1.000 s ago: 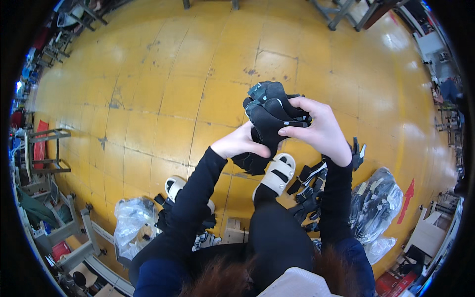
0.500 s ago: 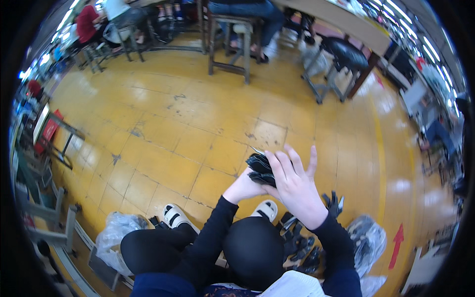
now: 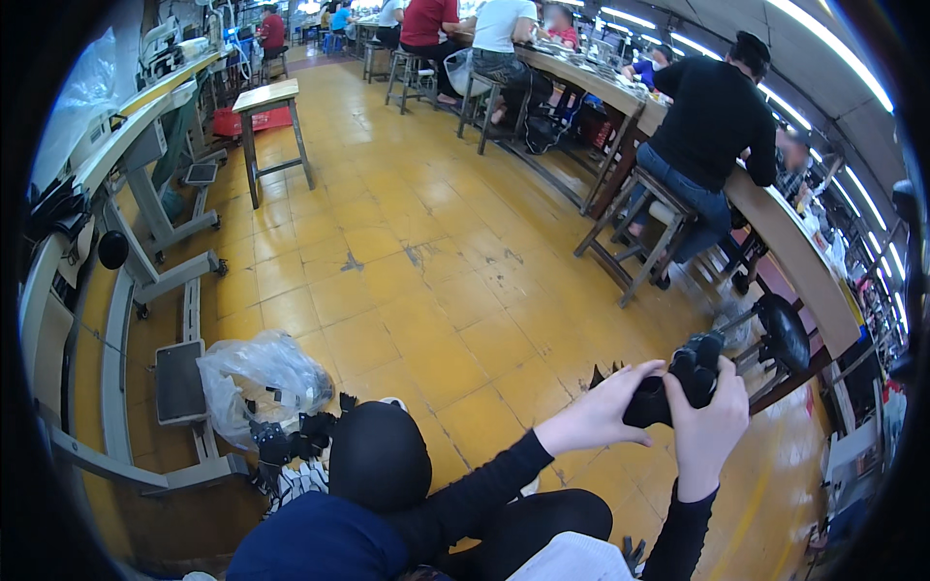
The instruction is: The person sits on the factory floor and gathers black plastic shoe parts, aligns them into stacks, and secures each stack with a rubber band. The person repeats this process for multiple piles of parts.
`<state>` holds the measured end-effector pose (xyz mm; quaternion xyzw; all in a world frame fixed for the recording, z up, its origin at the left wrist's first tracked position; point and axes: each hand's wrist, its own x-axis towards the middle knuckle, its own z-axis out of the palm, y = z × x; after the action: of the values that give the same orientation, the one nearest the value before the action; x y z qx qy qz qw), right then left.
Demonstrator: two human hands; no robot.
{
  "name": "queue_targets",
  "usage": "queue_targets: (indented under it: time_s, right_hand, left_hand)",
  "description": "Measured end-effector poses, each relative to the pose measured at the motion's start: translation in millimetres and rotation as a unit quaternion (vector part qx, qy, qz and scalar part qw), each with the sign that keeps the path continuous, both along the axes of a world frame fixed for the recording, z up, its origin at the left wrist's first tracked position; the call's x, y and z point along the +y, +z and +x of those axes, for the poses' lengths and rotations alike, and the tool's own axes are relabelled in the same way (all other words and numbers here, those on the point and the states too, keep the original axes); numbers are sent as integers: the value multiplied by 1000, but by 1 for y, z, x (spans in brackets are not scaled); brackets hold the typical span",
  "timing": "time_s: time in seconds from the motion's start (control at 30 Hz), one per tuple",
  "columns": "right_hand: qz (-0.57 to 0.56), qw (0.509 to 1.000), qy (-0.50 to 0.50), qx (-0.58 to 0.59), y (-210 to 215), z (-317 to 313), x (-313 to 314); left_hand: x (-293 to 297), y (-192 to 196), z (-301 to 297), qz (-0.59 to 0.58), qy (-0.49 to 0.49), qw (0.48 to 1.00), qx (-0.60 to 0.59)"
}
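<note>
A bundle of black gloves [image 3: 694,372] is held up between my two hands, right of my knees and above the tiled floor. Curled round its near right side, my right hand [image 3: 712,426] grips it with thumb and fingers. At its left, my left hand [image 3: 603,409] has its fingers on the black fabric, and its thumb points away beneath. Some of those fingers are hidden behind the bundle. More black gloves [image 3: 291,438] lie on the floor by my left knee, beside a clear plastic bag [image 3: 262,373].
A wooden stool [image 3: 267,95] stands ahead on the left, near grey machine-table legs [image 3: 145,213] and a foot pedal [image 3: 180,382]. Along a long workbench [image 3: 794,242] at right, people sit on stools. A black round stool [image 3: 781,334] is just beyond my hands.
The view has swung left and up, bringing the machine tables and seated people further in. My hands now appear further right, and the black bundle is turned and gripped differently.
</note>
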<state>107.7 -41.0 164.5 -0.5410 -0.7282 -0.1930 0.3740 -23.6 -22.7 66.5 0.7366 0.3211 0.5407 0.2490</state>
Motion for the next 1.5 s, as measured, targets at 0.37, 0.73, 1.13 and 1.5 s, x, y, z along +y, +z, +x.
queue_targets:
  time_s: [0.37, 0.73, 1.13, 1.5]
  right_hand:
    - [-244, 911, 332, 28, 27, -58, -5]
    - [-169, 894, 413, -35, -30, -43, 39]
    - [-37, 883, 467, -4, -38, -45, 33]
    - [89, 864, 488, 79, -47, -35, 49]
  left_hand:
    - [12, -18, -34, -115, -125, 910, -378]
    - [5, -33, -49, -275, -249, 840, -396]
    - [-6, -41, -54, -216, -259, 912, -235]
    - [-1, 0, -53, -336, -210, 917, -58]
